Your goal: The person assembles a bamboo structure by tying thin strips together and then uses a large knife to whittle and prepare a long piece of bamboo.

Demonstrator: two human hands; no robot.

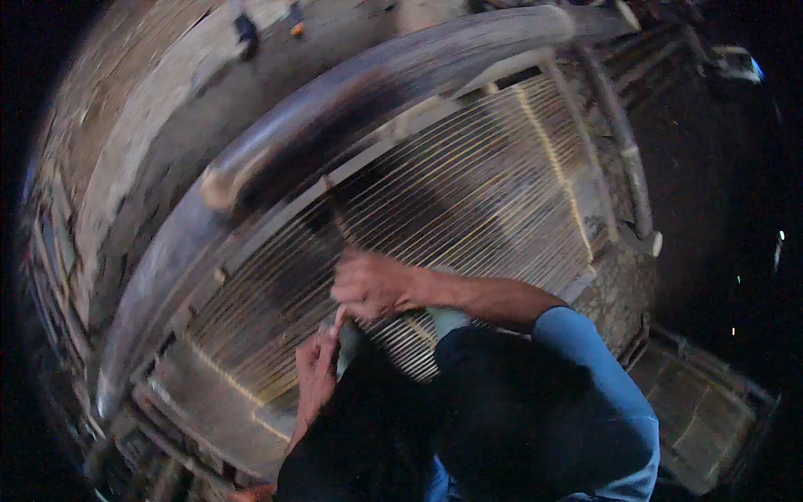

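Observation:
Thin pale strips run side by side across a low wooden frame, with narrow dark gaps between them. My right hand is closed in a fist above the strips. A thin, dark, stick-like piece rises from the top of that fist, blurred, so its kind is unclear. Just below and to the left, my left hand has its fingers bent and drawn together, nearly touching the right hand. Whatever it pinches is hidden or too small to name. My dark-clothed legs cover the near part of the strips.
A thick curved log lies along the far side of the frame. Slimmer poles stand at its right end. Pale yellowish cross-bands cross the strips near the right end. A smaller slatted piece sits at lower right.

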